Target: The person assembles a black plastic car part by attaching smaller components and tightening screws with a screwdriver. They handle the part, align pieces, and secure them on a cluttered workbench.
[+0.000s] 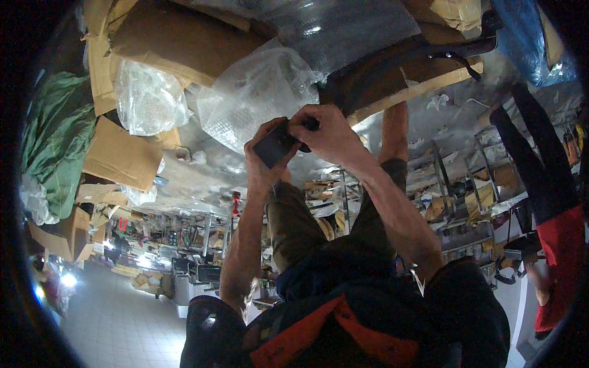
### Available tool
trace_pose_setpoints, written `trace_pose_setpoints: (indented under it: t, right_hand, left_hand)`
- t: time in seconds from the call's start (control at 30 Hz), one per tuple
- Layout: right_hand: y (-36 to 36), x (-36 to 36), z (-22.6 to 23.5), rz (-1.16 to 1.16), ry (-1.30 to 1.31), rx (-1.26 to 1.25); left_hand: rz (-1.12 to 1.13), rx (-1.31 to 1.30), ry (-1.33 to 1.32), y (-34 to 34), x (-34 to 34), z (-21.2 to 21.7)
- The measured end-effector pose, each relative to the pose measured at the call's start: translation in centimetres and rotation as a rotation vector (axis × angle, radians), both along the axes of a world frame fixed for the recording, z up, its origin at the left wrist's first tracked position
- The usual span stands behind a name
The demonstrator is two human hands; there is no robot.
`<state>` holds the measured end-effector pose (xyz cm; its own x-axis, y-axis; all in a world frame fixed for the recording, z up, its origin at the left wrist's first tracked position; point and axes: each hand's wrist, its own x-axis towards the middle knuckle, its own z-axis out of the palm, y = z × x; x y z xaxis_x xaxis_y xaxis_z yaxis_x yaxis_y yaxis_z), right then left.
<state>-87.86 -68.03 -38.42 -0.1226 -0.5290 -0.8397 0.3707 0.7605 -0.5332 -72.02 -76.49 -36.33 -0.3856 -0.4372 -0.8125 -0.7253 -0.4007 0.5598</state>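
Near the middle of the head view, my left hand (262, 161) is closed around a small flat black block (274, 146) with a squarish face. My right hand (328, 132) is right beside it, its thumb and fingers pinched at the block's upper right edge. Between those fingers sits a small dark rounded piece (311, 124); whether it is joined to the block I cannot make out. Just beyond both hands lies a sheet of clear bubble wrap (245, 98).
Large cardboard pieces (178, 40) and a brown carton (392, 92) lie at the far side. Clear plastic wrapping (150, 101) and green sheeting (61, 141) are on the left. A blue plastic bag (534, 43) is at far right. Another person in red (561, 257) stands at right.
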Motion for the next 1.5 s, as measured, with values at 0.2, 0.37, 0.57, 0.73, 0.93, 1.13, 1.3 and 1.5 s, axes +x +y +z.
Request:
trace_pose_setpoints:
  t: [0.2,0.37,0.57,0.73,0.93,1.13,1.3,1.5]
  right_hand:
    - [-0.2,0.1,0.4,0.056,0.002,0.096]
    - [-0.1,0.3,0.3,0.044,0.069,0.038]
    - [-0.1,1.1,0.4,-0.05,0.091,0.035]
    - [-0.4,1.6,0.6,0.009,0.229,0.009]
    - [0.5,1.0,0.4,-0.03,0.158,-0.102]
    - [0.3,2.6,1.2,-0.009,0.291,-0.01]
    - [1.3,0.6,0.6,-0.043,0.144,-0.061]
    - [2.5,-2.0,0.4,-0.088,-0.201,-0.033]
  left_hand:
    - [-0.02,0.013,-0.034,-0.1,-0.2,0.3]
    - [-0.047,-0.026,-0.055,0.2,-0.4,0.4]
    - [-0.059,-0.028,-0.043,0.1,-0.7,0.8]
    - [-0.065,-0.017,-0.061,0.1,-1.0,1.1]
    - [-0.083,-0.055,-0.034,0.2,-0.6,0.7]
    - [-0.026,-0.068,0.013,0.9,-0.4,0.3]
    - [0.024,-0.014,-0.017,1.2,-0.4,0.2]
    - [-0.011,0.02,0.005,1.0,-0.3,-0.3]
